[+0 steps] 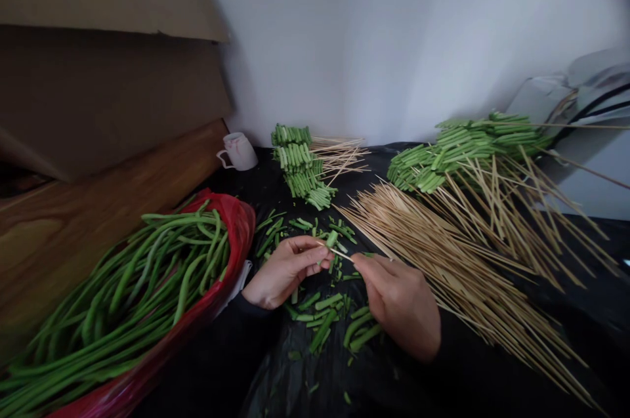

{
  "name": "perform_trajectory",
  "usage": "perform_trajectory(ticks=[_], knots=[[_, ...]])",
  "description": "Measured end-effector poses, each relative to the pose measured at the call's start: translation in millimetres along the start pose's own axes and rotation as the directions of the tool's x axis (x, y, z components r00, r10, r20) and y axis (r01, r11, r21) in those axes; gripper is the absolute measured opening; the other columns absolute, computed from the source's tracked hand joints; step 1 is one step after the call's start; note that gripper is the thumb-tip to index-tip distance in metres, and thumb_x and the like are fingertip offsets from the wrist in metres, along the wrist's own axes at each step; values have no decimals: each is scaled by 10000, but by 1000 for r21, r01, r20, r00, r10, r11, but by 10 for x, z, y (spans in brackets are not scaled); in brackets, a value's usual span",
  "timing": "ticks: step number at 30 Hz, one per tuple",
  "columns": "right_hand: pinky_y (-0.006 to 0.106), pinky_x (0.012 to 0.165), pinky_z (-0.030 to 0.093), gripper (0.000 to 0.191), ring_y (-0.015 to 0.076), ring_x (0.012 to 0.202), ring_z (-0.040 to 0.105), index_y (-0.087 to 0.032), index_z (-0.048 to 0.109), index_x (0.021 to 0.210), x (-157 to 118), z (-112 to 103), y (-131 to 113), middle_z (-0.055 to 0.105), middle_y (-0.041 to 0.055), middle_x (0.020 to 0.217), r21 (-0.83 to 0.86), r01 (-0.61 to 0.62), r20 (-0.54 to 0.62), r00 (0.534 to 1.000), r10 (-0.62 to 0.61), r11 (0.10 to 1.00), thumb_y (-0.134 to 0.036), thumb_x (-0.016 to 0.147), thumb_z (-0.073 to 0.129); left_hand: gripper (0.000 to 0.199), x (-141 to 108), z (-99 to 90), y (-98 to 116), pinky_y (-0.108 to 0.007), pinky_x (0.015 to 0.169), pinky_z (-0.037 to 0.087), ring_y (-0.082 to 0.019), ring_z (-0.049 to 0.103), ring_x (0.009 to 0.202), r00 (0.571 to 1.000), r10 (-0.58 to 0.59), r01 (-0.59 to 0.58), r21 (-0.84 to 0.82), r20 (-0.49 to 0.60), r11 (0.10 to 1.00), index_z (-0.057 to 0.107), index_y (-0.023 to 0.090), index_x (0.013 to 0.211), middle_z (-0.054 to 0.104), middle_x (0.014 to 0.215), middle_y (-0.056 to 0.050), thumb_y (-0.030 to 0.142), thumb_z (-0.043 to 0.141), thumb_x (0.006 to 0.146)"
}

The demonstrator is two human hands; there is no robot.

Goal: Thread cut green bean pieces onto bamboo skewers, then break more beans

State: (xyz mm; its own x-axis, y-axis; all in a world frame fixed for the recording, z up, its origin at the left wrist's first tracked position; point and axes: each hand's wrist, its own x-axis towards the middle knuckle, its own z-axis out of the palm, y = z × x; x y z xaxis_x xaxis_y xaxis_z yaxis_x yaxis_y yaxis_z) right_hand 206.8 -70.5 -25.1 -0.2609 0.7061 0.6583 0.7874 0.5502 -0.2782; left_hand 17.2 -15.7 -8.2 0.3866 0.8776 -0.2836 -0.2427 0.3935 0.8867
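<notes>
My left hand [294,267] pinches a short cut piece of green bean [332,239] between thumb and fingers. Closed around a thin bamboo skewer [343,254], my right hand [401,300] points its tip at that piece. Whether the tip is inside the bean or only against it, I cannot tell. Beneath both hands, cut bean pieces [327,319] lie scattered on black plastic sheeting [295,378]. Just right of my right hand spreads a large pile of bare skewers [443,247].
A red plastic bag [241,214] of long green beans [128,300] sits at left. Skewered bean bundles [300,162] are stacked at the back, more filled skewers [467,149] at back right. A white mug [238,151] stands by a cardboard box [113,83].
</notes>
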Motion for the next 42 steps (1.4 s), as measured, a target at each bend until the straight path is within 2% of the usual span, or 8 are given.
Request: perform_trajectory(ticks=[5, 9, 14, 18, 21, 27, 34, 42], knots=[[282, 570, 402, 319, 158, 609, 621, -141, 679, 997, 15, 4, -68, 638, 23, 689, -30, -1, 29, 1000, 2, 1000, -104, 941, 367, 240, -4, 70, -87, -192, 636, 464, -106, 649, 658, 997, -16, 8, 100, 78, 995, 740, 138, 790, 721, 705, -29, 279, 852, 632], [271, 603, 407, 306, 151, 647, 622, -138, 666, 1056, 15, -4, 23, 644, 31, 722, -60, 1, 18, 1000, 0, 998, -118, 950, 380, 237, 7, 26, -12, -214, 660, 463, -113, 623, 683, 988, 148, -155, 299, 44, 942, 748, 146, 851, 721, 747, -33, 343, 777, 722], [272, 640, 422, 303, 163, 735, 631, -131, 646, 1122, 21, -16, 164, 665, 57, 811, -135, -24, -13, 1000, 23, 991, -122, 938, 406, 250, 66, -172, 102, -283, 710, 473, -174, 628, 746, 892, 425, -235, 642, -155, 729, 739, 147, 840, 729, 807, -54, 386, 685, 784], [288, 642, 425, 303, 178, 748, 623, -130, 648, 1108, 19, -14, 182, 661, 62, 820, -160, -8, 8, 1000, 10, 987, -116, 928, 404, 163, 98, -305, 94, -305, 745, 463, -204, 643, 788, 881, 468, -195, 847, -70, 494, 747, 178, 814, 732, 831, -48, 320, 695, 753], [293, 665, 430, 300, 181, 769, 619, -131, 644, 1109, 16, -17, 181, 662, 65, 830, -161, -11, 7, 1000, 12, 987, -111, 921, 411, 107, 92, -353, 94, -294, 707, 446, -202, 633, 765, 886, 464, -211, 892, 1, 400, 750, 195, 778, 718, 815, -46, 281, 698, 741], [296, 681, 428, 295, 182, 787, 616, -131, 634, 1127, 14, -7, 206, 669, 65, 857, -154, -18, 27, 999, 22, 988, -121, 926, 417, 97, 103, -350, 72, -310, 773, 420, -217, 613, 796, 848, 530, -274, 874, 23, 401, 756, 228, 818, 706, 830, -46, 270, 682, 772], [296, 664, 402, 289, 184, 770, 617, -144, 632, 1131, -1, 4, 184, 657, 55, 838, -137, -17, 55, 998, 25, 990, -127, 936, 419, 144, 169, -262, -76, -342, 801, 377, -240, 558, 831, 788, 609, -213, 969, 95, 124, 669, 215, 807, 663, 807, -51, 355, 693, 782], [288, 644, 388, 284, 170, 738, 611, -149, 634, 1126, -12, 4, 179, 663, 47, 839, -146, -12, 39, 999, 18, 989, -137, 939, 419, 192, 197, -308, -101, -285, 741, 416, -190, 610, 761, 804, 592, -275, 851, -51, 447, 674, 219, 934, 686, 786, -15, 261, 712, 750]])
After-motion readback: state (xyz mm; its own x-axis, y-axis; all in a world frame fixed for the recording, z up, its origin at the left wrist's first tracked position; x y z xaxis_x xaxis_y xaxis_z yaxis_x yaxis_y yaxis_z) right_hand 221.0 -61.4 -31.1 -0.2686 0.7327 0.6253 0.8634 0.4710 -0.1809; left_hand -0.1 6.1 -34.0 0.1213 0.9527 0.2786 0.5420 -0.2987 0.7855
